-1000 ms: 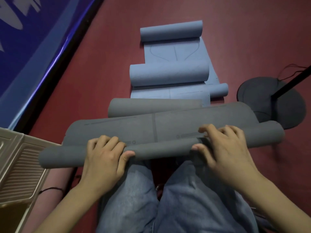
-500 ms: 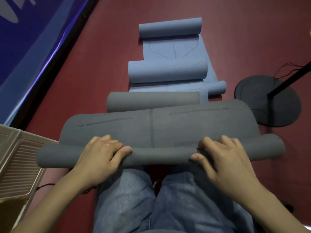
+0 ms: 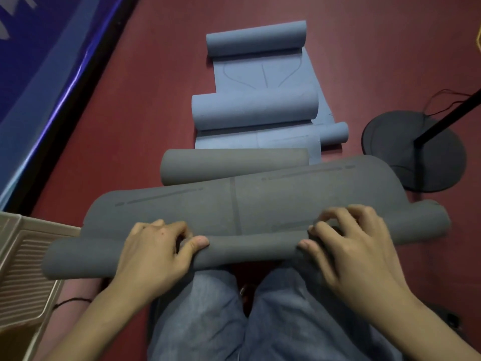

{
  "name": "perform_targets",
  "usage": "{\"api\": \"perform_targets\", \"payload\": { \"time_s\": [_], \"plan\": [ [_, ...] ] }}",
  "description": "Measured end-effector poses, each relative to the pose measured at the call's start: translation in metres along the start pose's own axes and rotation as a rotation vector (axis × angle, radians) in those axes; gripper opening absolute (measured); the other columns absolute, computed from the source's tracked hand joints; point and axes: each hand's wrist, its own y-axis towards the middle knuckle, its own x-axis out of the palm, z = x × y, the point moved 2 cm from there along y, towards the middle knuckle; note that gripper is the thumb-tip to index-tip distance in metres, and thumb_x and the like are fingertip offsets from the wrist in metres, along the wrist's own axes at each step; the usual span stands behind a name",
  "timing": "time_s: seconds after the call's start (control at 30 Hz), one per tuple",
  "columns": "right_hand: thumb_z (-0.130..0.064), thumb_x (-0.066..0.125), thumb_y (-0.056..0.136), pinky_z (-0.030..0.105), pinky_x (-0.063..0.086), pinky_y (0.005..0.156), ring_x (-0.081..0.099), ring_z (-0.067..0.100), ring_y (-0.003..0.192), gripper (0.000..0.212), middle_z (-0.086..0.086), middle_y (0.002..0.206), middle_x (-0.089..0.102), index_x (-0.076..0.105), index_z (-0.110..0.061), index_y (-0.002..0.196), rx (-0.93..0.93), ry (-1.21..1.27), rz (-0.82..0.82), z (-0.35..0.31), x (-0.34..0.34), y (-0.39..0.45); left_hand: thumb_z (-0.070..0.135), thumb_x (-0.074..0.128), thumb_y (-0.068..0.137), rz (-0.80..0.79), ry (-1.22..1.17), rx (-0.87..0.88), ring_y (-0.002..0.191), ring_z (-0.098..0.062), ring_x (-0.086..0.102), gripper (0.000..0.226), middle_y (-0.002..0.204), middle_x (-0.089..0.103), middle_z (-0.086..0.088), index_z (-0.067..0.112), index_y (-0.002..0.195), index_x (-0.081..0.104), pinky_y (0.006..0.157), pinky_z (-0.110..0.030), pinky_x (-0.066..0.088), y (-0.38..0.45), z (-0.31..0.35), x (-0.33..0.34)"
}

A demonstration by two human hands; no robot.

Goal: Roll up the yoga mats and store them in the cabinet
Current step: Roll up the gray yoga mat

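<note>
Here the left hand (image 3: 153, 252) and right hand (image 3: 346, 246) each curl around the near roll of the grey mat (image 3: 234, 212) above the knees; rolling it farther, evenly, seems next.

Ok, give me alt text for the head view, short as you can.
Both hands, left hand and right hand, grip the rolled near end of a grey mat over the person's knees. Beyond it on the red floor lie partly rolled blue mats.
</note>
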Motion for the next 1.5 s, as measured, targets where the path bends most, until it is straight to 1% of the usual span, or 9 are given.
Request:
{"api": "perform_targets", "payload": {
  "time_s": [0.2, 0.3, 0.47, 0.63, 0.8, 1.0, 1.23, 1.37, 1.5],
  "plan": [
    [-0.062, 0.073, 0.069, 0.042, 0.035, 0.076, 0.050, 0.033, 0.096, 0.053, 0.001, 0.102, 0.061, 0.074, -0.020, 0.101, -0.045, -0.084, -0.112, 0.006, -0.006, -0.001, 0.069, 0.045, 0.084, -0.015, 0.024, -0.066, 0.072, -0.020, 0.056, 0.041, 0.061, 0.046, 0.014, 0.030, 0.072, 0.051, 0.070, -0.036, 0.032, 0.006, 0.005, 0.002],
    [-0.056, 0.068, 0.075, 0.042, 0.033, 0.077, 0.050, 0.033, 0.093, 0.044, 0.001, 0.101, 0.063, 0.073, -0.019, 0.099, -0.063, -0.102, -0.117, 0.004, -0.003, 0.002, 0.058, 0.053, 0.085, 0.053, -0.018, -0.086, 0.092, -0.018, 0.049, 0.029, 0.089, 0.054, 0.015, 0.032, 0.076, 0.060, 0.079, -0.038, 0.032, 0.000, 0.012, 0.003],
    [-0.053, 0.051, 0.087, 0.044, 0.037, 0.082, 0.045, 0.030, 0.080, 0.041, 0.000, 0.089, 0.064, 0.071, -0.018, 0.095, -0.092, -0.137, -0.139, 0.003, 0.001, 0.013, 0.039, 0.054, 0.095, 0.119, 0.098, 0.048, 0.080, -0.027, 0.054, 0.024, 0.083, 0.057, 0.008, 0.022, 0.081, 0.065, 0.078, -0.040, 0.034, -0.006, 0.028, 0.000],
    [-0.063, 0.041, 0.090, 0.039, 0.042, 0.080, 0.048, 0.026, 0.081, 0.056, -0.001, 0.080, 0.062, 0.060, -0.023, 0.126, -0.008, 0.023, -0.250, 0.018, -0.002, 0.039, 0.055, 0.057, 0.092, 0.098, 0.169, 0.072, 0.094, -0.028, 0.065, 0.044, 0.097, 0.071, -0.001, 0.014, 0.099, 0.073, 0.100, -0.049, 0.043, -0.017, 0.036, -0.006],
    [-0.065, 0.045, 0.086, 0.034, 0.027, 0.070, 0.046, 0.026, 0.080, 0.040, 0.001, 0.079, 0.048, 0.049, -0.027, 0.096, 0.087, 0.081, -0.307, 0.012, -0.009, 0.061, 0.036, 0.055, 0.076, -0.011, 0.276, 0.028, 0.109, -0.039, 0.060, 0.064, 0.117, 0.063, -0.020, -0.004, 0.125, 0.063, 0.106, -0.057, 0.041, -0.021, 0.043, 0.018],
    [-0.060, 0.041, 0.092, 0.038, 0.031, 0.074, 0.042, 0.025, 0.081, 0.035, -0.006, 0.070, 0.047, 0.050, -0.026, 0.090, 0.073, 0.064, -0.290, 0.011, -0.013, 0.064, 0.044, 0.072, 0.064, 0.004, 0.304, 0.021, 0.081, -0.033, 0.054, 0.046, 0.084, 0.057, -0.007, 0.011, 0.094, 0.061, 0.080, -0.046, 0.039, 0.010, 0.040, 0.016],
    [-0.054, 0.029, 0.100, 0.041, 0.039, 0.082, 0.049, 0.029, 0.093, 0.045, 0.005, 0.092, 0.060, 0.057, -0.021, 0.087, 0.091, 0.032, -0.311, 0.006, -0.002, 0.072, 0.063, 0.082, 0.054, -0.132, 0.336, 0.029, 0.059, -0.027, 0.060, 0.053, 0.061, 0.062, 0.002, 0.023, 0.068, 0.050, 0.065, -0.036, 0.032, 0.037, 0.032, 0.007],
    [-0.078, 0.027, 0.090, 0.037, 0.034, 0.072, 0.042, 0.021, 0.080, 0.057, -0.007, 0.078, 0.045, 0.044, -0.024, 0.080, 0.028, 0.052, -0.368, -0.005, -0.028, 0.027, 0.038, 0.084, 0.046, -0.146, 0.291, 0.018, 0.056, -0.029, 0.058, 0.042, 0.058, 0.059, 0.001, 0.023, 0.068, 0.051, 0.063, -0.037, 0.032, -0.001, 0.046, -0.009],
    [-0.069, 0.054, 0.081, 0.043, 0.047, 0.086, 0.050, 0.029, 0.091, 0.055, 0.003, 0.094, 0.052, 0.057, -0.016, 0.095, -0.025, -0.070, -0.342, -0.025, -0.040, -0.019, 0.024, 0.083, 0.041, -0.180, 0.276, 0.022, 0.058, -0.031, 0.057, 0.042, 0.060, 0.058, -0.003, 0.021, 0.070, 0.053, 0.063, -0.039, 0.036, -0.040, 0.056, -0.005]
  ]
}}
